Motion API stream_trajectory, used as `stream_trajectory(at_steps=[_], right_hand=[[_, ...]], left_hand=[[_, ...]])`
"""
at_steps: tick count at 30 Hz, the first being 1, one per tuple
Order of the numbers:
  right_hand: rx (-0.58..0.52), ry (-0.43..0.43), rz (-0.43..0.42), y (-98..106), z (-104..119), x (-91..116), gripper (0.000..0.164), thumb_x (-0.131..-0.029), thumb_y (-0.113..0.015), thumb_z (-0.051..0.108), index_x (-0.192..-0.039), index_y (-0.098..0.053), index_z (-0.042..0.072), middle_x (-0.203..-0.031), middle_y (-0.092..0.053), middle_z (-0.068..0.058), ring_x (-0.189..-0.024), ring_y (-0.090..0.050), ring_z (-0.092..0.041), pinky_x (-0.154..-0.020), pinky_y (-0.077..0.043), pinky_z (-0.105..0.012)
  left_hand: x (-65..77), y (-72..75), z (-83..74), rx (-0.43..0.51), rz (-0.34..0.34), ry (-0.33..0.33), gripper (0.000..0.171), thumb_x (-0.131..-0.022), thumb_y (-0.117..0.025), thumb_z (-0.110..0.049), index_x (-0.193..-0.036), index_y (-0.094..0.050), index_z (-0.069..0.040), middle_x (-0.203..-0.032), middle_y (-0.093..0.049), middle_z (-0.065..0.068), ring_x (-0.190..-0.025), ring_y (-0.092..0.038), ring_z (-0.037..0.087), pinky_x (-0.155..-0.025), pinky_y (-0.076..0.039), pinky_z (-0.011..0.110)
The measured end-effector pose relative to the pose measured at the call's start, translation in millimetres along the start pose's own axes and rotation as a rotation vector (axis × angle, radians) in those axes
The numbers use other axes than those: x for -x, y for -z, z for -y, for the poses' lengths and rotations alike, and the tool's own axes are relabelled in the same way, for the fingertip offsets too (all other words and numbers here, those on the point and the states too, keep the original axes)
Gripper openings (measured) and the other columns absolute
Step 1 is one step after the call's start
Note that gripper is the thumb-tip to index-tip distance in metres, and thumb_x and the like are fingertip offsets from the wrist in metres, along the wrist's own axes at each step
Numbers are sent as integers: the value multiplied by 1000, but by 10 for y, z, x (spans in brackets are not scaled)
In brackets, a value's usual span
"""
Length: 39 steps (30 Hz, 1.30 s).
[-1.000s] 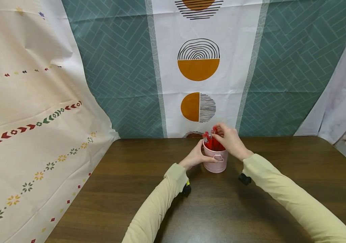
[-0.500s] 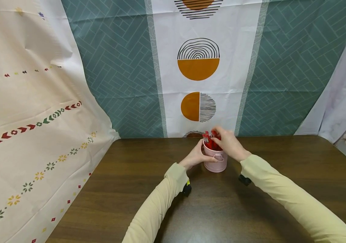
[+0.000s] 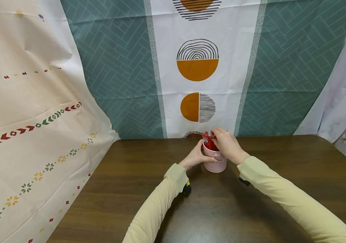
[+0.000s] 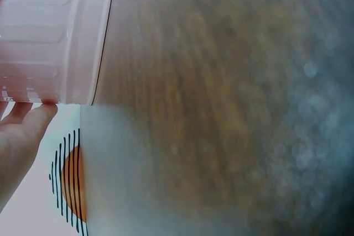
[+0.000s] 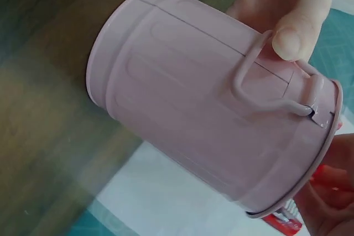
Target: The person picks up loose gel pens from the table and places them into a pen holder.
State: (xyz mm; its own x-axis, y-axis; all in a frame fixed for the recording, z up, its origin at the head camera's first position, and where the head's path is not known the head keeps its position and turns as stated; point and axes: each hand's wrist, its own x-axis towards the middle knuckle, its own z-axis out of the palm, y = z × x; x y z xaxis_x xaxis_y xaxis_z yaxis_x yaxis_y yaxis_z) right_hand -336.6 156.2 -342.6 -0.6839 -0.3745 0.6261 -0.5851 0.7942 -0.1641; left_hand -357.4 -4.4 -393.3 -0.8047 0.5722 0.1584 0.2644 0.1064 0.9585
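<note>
A small pink metal bucket (image 3: pixel 214 166) with a side handle (image 5: pixel 260 106) stands upright on the table. My left hand (image 3: pixel 195 156) grips it from the left, thumb across the front by the handle, fingers round the far side. Several slim red items (image 3: pixel 207 139) with clear or silvery ends stick up from the bucket; their kind I cannot tell. At the mouth, my right hand (image 3: pixel 229 147) has its fingers curled over the right side, with a bit of red showing between them in the right wrist view. That hand hides part of the rim and contents.
The dark brown wooden table (image 3: pixel 124 189) spreads out around the bucket. Just behind its back edge hangs a green and white patterned cloth (image 3: pixel 127 84). A cream cloth with printed flowers (image 3: pixel 39 141) hangs along the left side.
My right hand has come lower and a little left over the bucket's mouth, and the red item at its fingertips has sunk into the bucket. My left hand stays in place.
</note>
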Motion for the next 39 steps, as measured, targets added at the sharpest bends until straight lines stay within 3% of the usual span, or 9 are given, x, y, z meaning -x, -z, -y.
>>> stream_trajectory(at_steps=[8,12,17,21,26,33,39], right_hand=[[269,70,-44,10,-1,-38,26,-74,-73,5,-94,-62,-8,-105,-55,-23,-88,-43,-34,-67,-47,-42],[324,40,-39,-3,-44,-58,29,-75,-74,14,-92,-63,-7,-111,-53,-24,-96,-42,-38,-70,-40,-48],[280,-60,53,1,-60,-51,35,-80,-70,22,-100,-61,-5,-114,-51,-23,-105,-39,-40,-74,-37,-55],[252,-87,95,26,-61,-47,43,-82,-68,24,-110,-56,-6,-115,-51,-24,-106,-40,-40,-77,-38,-57],[235,-72,92,58,-62,-48,49,-82,-67,25,-117,-52,-6,-114,-51,-24,-105,-41,-41,-78,-39,-57],[180,-72,89,133,-87,2,51,-83,-66,25,-121,-49,-4,-116,-51,-23,-106,-41,-41,-80,-38,-56],[124,-86,78,173,-147,69,50,-84,-65,26,-122,-49,-2,-118,-51,-22,-108,-41,-39,-84,-35,-57]], left_hand=[[8,3,-15,-9,-8,24,81,-70,-78,-12,-134,-29,-16,-119,-45,-10,-105,-45,8,-89,-36,24],[9,7,-21,-21,-23,27,82,-69,-79,-12,-134,-29,-16,-119,-45,-11,-106,-45,8,-90,-35,26],[6,12,-3,-26,-25,29,81,-70,-79,-12,-134,-29,-16,-119,-44,-10,-106,-44,8,-90,-35,25],[4,20,-1,-9,-12,31,81,-70,-78,-11,-134,-28,-16,-119,-44,-10,-106,-44,8,-89,-36,25],[-12,30,0,2,-6,26,81,-70,-77,-11,-134,-28,-16,-120,-44,-9,-106,-44,9,-89,-36,26],[-134,13,222,-17,-6,33,85,-70,-78,-14,-135,-25,-22,-123,-40,-11,-109,-41,9,-93,-32,29],[-155,16,240,-48,28,15,84,-73,-75,-20,-138,-22,-24,-126,-39,-9,-112,-40,9,-95,-31,33]])
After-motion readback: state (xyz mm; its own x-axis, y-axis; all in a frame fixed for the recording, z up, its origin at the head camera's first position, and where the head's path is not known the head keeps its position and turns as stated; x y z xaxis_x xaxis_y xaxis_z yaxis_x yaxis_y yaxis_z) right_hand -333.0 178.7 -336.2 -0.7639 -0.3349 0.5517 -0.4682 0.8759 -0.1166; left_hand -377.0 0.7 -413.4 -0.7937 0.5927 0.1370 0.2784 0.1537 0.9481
